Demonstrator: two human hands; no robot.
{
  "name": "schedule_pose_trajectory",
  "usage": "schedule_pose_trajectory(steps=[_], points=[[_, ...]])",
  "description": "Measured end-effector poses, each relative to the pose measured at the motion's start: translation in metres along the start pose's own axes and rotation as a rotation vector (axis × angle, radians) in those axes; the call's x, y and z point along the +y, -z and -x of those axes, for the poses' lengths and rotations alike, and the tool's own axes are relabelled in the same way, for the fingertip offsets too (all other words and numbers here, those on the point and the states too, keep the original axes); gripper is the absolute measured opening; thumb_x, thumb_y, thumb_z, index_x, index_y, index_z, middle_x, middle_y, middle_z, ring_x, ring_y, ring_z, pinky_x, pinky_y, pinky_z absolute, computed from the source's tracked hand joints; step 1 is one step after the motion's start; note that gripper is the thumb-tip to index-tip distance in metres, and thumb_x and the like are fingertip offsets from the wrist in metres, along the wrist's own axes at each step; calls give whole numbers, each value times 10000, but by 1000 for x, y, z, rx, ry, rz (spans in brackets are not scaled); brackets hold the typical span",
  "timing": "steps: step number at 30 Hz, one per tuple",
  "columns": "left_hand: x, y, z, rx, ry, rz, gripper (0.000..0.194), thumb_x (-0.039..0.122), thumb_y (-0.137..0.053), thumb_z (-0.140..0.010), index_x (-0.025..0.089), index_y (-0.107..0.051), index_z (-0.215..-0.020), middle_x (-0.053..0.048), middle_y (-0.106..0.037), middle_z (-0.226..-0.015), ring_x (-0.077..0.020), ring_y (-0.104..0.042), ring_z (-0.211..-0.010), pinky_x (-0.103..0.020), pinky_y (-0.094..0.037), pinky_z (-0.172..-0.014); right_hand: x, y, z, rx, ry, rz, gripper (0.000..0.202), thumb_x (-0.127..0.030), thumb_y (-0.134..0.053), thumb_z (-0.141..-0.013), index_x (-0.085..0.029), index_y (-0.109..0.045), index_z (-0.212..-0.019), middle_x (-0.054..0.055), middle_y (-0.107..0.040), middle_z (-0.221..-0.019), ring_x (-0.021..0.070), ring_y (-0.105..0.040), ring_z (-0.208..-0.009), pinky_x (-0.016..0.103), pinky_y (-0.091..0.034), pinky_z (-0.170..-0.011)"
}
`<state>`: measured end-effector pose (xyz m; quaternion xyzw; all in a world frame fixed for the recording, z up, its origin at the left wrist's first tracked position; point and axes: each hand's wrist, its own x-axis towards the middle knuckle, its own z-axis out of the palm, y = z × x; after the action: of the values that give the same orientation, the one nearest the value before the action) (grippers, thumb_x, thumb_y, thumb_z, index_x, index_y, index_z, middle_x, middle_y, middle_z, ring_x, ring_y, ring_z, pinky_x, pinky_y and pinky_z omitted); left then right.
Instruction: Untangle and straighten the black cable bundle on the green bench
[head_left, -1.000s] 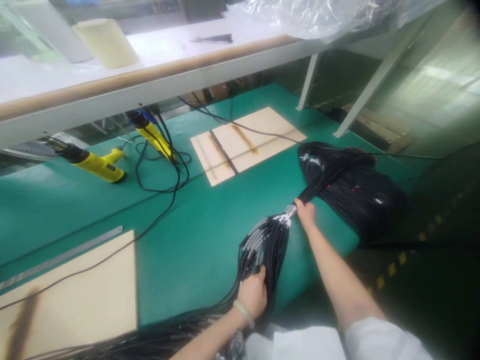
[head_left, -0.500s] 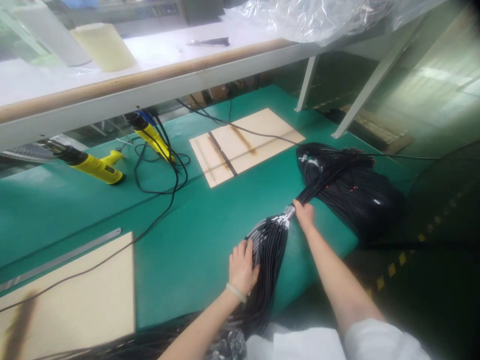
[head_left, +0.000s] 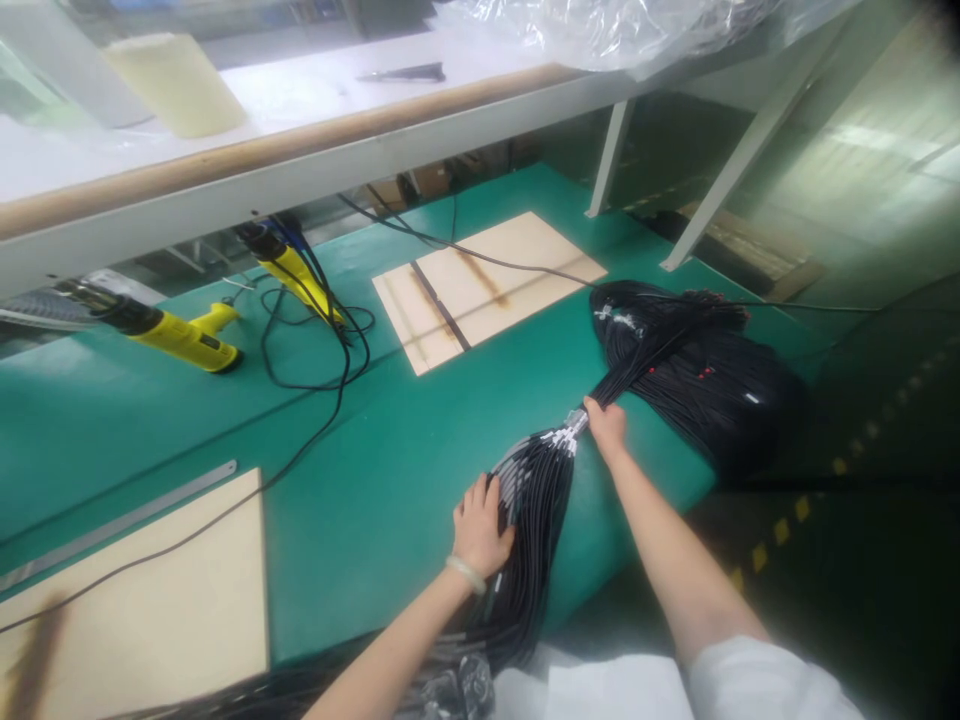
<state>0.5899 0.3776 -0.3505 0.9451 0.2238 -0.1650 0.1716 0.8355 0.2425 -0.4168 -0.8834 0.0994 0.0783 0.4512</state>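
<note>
Right hand (head_left: 607, 425) closed round the black cable bundle (head_left: 541, 500), just on the far side of its narrow, silvery neck (head_left: 577, 419). Left hand (head_left: 480, 525) nearer the body, fingers extended and thumb apart, palm laid against the bundle's outer side by the grey lengths; open rather than clenched, though contact under the palm can't be seen. Bundle lies between and under the two hands: tight at the neck, white pieces (head_left: 562, 438) clustered there, then fanning out past the left hand and bending toward the lap. Beyond the right hand, its cables run up onto a dark cable heap (head_left: 720, 390). State of work, by my reading: gathering at the neck looks done; the fanned stretch beside the left hand looks loose, no tie visible on it, so evening or securing there appears undone. Cannot tell whether the neck is fastened or merely wrapped. Out ahead of both hands, a scorched wooden board (head_left: 525, 245) on the green mat (head_left: 360, 540). Farther off to the left hand's side, two yellow heat guns (head_left: 187, 340) (head_left: 300, 283), neither in hand; nearer, a metal ruler (head_left: 150, 515) along a second board (head_left: 187, 600).
</note>
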Motion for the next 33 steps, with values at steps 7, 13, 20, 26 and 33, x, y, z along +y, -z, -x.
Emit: schedule_pose_trajectory(steps=[7,13,20,26,33], points=[[3,1,-1,-35,7,-41,796,284,-543,-652,135,-223,-1365,-140,-222,-1451,-284,-223,-1287,-420,-233,-1005,0,-1,0,12,-1,4,334,-450,-600,-737,-120,-627,-695,70,-659,-712,194,-616,-735,313,-455,-690],[6,-4,0,15,11,-52,819,279,-553,-628,122,-214,-1356,-149,-274,-1412,-297,-260,-1250,-426,-261,-975,0,-1,0,12,-2,-7,361,-455,-590,-733,-100,-653,-720,70,-654,-712,169,-607,-714,292,-450,-664],[24,3,-16,25,86,-133,891,190,-578,-575,50,-155,-1347,-171,-461,-1175,-310,-428,-1091,-409,-362,-873,0,0,0,4,-17,-3,319,-434,-616,-756,-124,-607,-684,37,-640,-691,174,-608,-721,321,-461,-712],[26,6,-28,-48,128,-166,504,139,-552,-598,92,-413,-1081,-135,-542,-1015,-274,-582,-896,-382,-435,-775,-3,1,2,-4,-23,-36,294,-414,-601,-769,-132,-594,-685,51,-659,-685,202,-627,-738,312,-464,-711],[25,10,-36,-49,134,-182,348,87,-530,-625,112,-452,-963,-129,-605,-916,-277,-599,-913,-386,-429,-798,-4,1,1,-12,-37,-29,277,-399,-611,-770,-132,-612,-700,11,-646,-657,180,-626,-710,326,-467,-736]])
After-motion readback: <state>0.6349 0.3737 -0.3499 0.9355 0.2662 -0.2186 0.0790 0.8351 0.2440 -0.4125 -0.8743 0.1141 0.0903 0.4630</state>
